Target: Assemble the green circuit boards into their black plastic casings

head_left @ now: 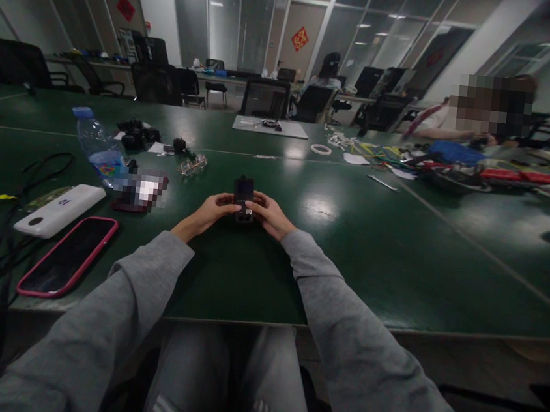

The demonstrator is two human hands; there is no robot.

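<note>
Between my two hands a small black device with a dark screen (244, 189) stands upright, just above or on the green table (358, 260); which of the two I cannot tell. My left hand (209, 213) grips its left side, thumb on the lower front. From the other side my right hand (269, 214) holds it too, its thumb near a small white label. The fingers behind the device are partly hidden. A pair of thin-framed glasses (193, 166) lies beyond my left hand.
At left are a pink-edged phone (69, 256), a white power bank (61, 211), a tilted plastic bottle (98, 148) and black cables (7, 256). A tape roll (321, 150), a pen-like stick (382, 183) and a cluttered pile (456, 166) lie right. Another person (436, 121) sits across the table.
</note>
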